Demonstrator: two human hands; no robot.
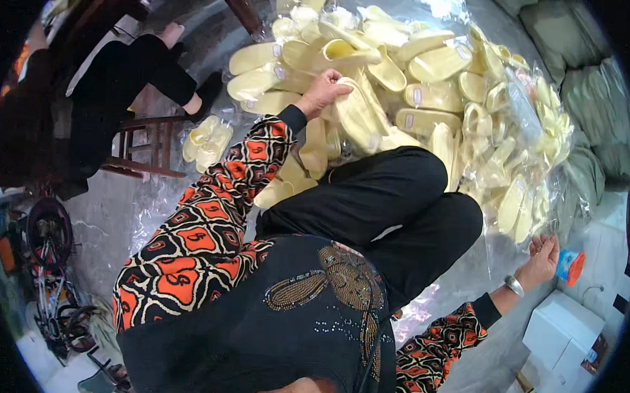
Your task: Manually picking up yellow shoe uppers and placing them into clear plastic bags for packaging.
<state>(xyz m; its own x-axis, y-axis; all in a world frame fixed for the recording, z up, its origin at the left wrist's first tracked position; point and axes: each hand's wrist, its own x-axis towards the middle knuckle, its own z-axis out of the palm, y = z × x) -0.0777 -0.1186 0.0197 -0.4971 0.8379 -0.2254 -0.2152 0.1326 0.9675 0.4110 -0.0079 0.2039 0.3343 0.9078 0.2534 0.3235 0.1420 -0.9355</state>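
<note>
My left hand (325,91) is closed on the upper end of a pale yellow slipper (361,114), which stands tilted over the pile, just beyond my knees. What seems to be a second slipper lies close against it. Around it spreads a big heap of similar yellow slippers (440,65), many in clear plastic bags with small white labels. My right hand (541,257) is stretched far out to the right, its fingers curled together. A clear film-like edge shows near its fingertips, but what they hold, if anything, I cannot make out. Right beside that hand is a blue and orange round object (570,267).
Another person in black trousers (148,70) sits at the upper left by a wooden stool (148,143). Bagged slippers (208,143) lie on the floor near that stool. Large greyish-green sacks (600,103) line the right. A white box (562,330) stands at lower right.
</note>
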